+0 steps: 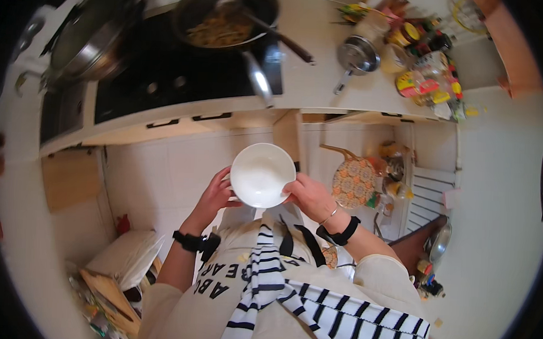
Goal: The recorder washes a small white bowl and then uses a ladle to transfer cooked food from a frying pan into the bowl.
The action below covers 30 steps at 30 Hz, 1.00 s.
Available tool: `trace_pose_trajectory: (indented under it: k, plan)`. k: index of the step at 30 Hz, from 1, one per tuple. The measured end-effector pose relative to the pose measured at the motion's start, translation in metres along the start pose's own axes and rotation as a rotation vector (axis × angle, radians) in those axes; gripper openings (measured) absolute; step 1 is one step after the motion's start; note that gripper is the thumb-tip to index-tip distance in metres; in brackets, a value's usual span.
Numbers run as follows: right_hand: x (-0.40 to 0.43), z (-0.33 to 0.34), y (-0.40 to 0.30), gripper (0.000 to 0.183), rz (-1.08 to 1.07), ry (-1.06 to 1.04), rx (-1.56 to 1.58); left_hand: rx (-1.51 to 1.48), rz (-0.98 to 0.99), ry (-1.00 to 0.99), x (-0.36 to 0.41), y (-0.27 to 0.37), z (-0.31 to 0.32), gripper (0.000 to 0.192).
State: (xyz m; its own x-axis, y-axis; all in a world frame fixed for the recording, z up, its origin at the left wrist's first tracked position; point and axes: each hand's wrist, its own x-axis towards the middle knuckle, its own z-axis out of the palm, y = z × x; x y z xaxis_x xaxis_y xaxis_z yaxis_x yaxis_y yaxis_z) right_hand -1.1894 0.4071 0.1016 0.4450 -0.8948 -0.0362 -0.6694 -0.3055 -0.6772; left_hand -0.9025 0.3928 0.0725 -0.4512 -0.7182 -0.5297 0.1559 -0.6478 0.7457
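Both of my hands hold a white bowl (263, 175) in front of my body, above the floor. My left hand (215, 190) supports its left side, fingers against the outer wall. My right hand (309, 195) grips the right rim, with the thumb over the edge. The inside of the bowl looks white, and no food shows in it. Beyond, on the black cooktop (189, 79), stands a frying pan (259, 41) with cooked food (220, 30) inside. A ladle or spatula with a dark handle (295, 48) rests in the pan, its handle over the rim.
A small saucepan (358, 54) stands on the counter (311, 80), near seasoning jars and bottles (432, 81). A large lidded pot (86, 48) is at the left. Below, a cabinet door (287, 134) stands ajar. A stool with a patterned seat (355, 182) is at the right.
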Motion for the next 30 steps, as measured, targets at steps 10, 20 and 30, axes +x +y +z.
trace_pose_trajectory:
  k: [10,20,30]
  plan:
    - [0.007,0.097,0.061,0.044,0.013,-0.429,-0.337,-0.221,0.047,0.475,-0.051,-0.011,-0.062,0.076]
    - [-0.068,0.073,0.178,0.028,0.159,-0.855,-0.785,-0.359,0.313,1.007,-0.105,0.015,-0.093,0.046]
    - [-0.032,0.051,0.166,0.035,0.513,-0.864,-0.452,-0.329,0.575,1.331,-0.103,0.090,-0.187,0.057]
